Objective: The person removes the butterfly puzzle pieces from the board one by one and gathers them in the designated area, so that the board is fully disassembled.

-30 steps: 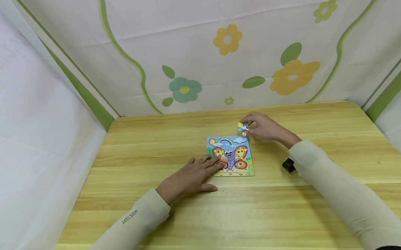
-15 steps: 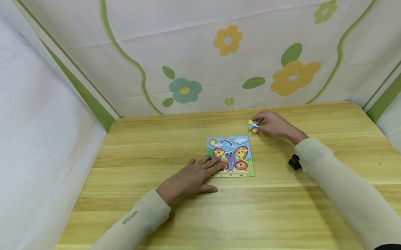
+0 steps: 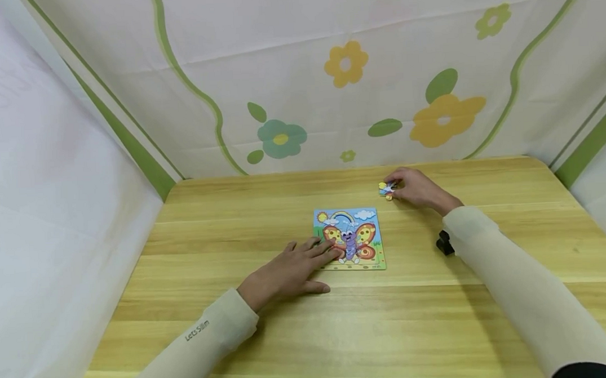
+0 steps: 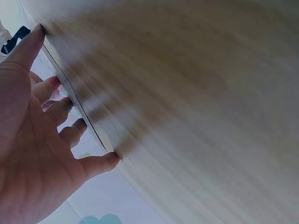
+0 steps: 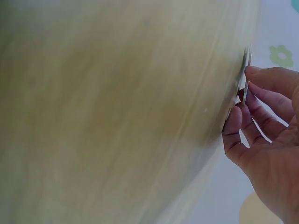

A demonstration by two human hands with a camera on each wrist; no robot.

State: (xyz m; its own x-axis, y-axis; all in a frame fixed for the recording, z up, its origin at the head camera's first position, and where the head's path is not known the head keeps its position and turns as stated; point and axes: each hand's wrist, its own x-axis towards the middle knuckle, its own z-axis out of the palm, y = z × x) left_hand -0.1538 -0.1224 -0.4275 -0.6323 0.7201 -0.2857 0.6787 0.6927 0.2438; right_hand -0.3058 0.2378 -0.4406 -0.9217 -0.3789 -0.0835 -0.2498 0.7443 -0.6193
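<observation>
Right grip [image 3: 418, 189] pinches a colourful puzzle piece [image 3: 385, 190], beyond the far right corner of the butterfly puzzle [image 3: 353, 238]; left grip [image 3: 292, 268] lies spread, reaching over the puzzle's left side. Loosening the pinch might drop the piece; sideways left-hand pressure might skew the puzzle.

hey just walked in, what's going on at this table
A person sits or stands at a wood-grain table with a butterfly picture board lying flat on it. The left hand rests its spread fingers on the board's lower left part. The right hand pinches a small colourful piece, perhaps more than one, beyond the board's upper right corner and apart from it.
</observation>
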